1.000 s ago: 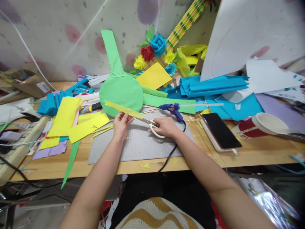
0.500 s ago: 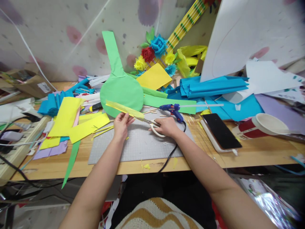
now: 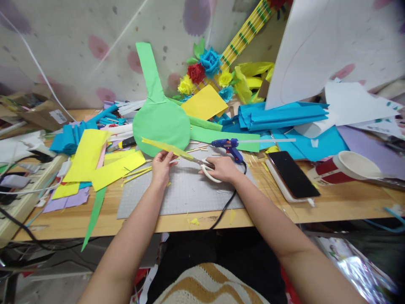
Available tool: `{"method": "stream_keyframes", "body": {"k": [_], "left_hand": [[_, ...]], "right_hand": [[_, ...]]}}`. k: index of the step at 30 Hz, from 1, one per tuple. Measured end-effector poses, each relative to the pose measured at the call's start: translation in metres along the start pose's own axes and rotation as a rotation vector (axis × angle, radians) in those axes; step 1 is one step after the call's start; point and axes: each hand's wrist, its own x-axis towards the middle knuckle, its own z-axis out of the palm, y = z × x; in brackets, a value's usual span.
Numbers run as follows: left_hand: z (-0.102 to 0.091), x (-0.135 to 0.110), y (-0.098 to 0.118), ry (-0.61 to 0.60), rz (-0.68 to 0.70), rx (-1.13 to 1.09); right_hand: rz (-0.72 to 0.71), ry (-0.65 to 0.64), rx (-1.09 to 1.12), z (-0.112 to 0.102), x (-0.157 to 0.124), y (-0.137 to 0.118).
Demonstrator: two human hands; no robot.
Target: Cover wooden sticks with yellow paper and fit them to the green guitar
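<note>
My left hand (image 3: 161, 165) pinches the near end of a long yellow paper strip (image 3: 163, 146) that slants up to the left over the grey cutting mat (image 3: 186, 192). My right hand (image 3: 221, 167) grips white-handled scissors (image 3: 204, 166), whose blades point left and meet the strip's right end. Both hands hover just above the mat, a short gap apart. A green round paper shape with a long neck (image 3: 160, 120) lies right behind the strip.
A blue glue gun (image 3: 230, 146) with a black cord lies behind my right hand. A phone (image 3: 292, 172) and a tipped red paper cup (image 3: 344, 166) lie to the right. Yellow, blue and green paper piles, paper flowers (image 3: 205, 69) and white sheets crowd the back.
The scissors have advanced a little leftward along the yellow strip, and the strip has narrowed and tilted slightly. My hands stay in nearly the same place.
</note>
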Motion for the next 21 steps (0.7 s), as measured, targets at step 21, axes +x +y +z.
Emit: {"method": "stream_keyframes", "body": {"k": [21], "left_hand": [[0.0028, -0.0059, -0.0039, -0.209, -0.095, 0.019]], "right_hand": [[-0.033, -0.007, 0.074, -0.0054, -0.0024, 0.0008]]}}
